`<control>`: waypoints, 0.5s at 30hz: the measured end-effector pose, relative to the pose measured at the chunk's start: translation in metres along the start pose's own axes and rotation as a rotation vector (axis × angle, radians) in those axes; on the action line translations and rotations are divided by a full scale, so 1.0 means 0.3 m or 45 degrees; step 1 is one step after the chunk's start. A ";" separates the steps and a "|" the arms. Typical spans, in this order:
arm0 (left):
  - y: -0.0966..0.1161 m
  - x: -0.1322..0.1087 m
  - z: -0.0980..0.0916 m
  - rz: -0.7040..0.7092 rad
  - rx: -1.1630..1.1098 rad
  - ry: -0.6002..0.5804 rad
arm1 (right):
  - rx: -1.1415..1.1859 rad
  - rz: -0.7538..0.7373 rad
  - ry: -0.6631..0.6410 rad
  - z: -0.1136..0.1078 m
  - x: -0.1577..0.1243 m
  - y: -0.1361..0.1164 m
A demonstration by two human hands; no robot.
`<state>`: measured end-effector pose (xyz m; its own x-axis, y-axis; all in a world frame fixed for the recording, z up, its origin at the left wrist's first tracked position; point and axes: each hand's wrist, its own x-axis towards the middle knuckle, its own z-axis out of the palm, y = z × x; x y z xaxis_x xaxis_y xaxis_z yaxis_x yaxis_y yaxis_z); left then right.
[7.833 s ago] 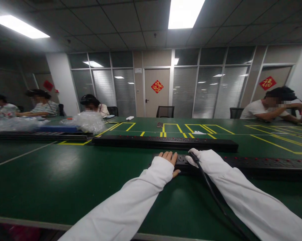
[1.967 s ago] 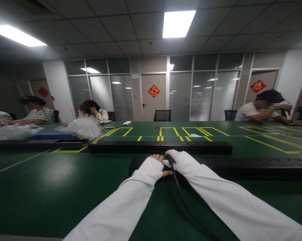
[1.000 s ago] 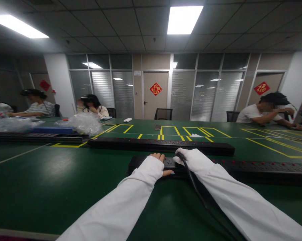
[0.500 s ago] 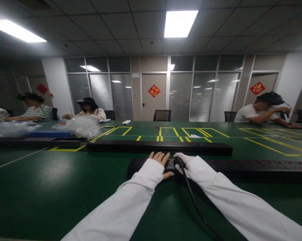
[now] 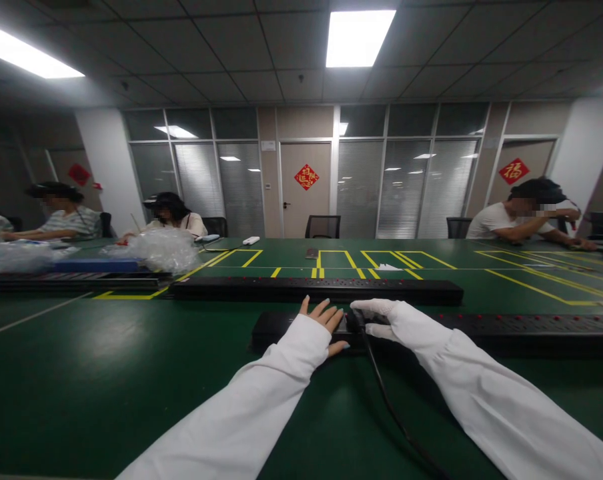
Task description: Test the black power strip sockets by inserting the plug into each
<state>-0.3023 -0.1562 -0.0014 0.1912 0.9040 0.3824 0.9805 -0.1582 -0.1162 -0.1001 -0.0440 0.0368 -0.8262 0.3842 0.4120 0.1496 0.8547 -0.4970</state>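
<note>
One black plug (image 5: 354,321) sits at a socket near the left end of the near power strip (image 5: 481,328). My right hand (image 5: 389,315) pinches it while my left hand (image 5: 325,321) rests open alongside. I judge it barely seated.

A long black socket strip (image 5: 316,291) lies across the green table (image 5: 106,360); left of this strip sits a crumpled clear plastic bag (image 5: 164,250), beyond it a beige door (image 5: 305,213) bearing a red square
</note>
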 end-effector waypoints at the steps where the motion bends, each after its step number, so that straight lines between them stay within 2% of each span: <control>1: 0.008 -0.003 -0.001 -0.006 -0.015 0.011 | 0.066 0.022 0.009 0.007 0.001 0.001; 7: 0.036 -0.013 -0.020 -0.053 -0.046 -0.013 | 0.140 0.151 0.073 0.021 0.002 -0.017; 15: 0.038 -0.014 -0.019 -0.044 -0.012 0.003 | 0.279 0.189 0.109 0.024 0.004 -0.030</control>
<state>-0.2917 -0.1640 0.0010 0.1572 0.9079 0.3885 0.9870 -0.1306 -0.0941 -0.1063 -0.0539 0.0362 -0.7535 0.5360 0.3807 0.1372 0.6945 -0.7063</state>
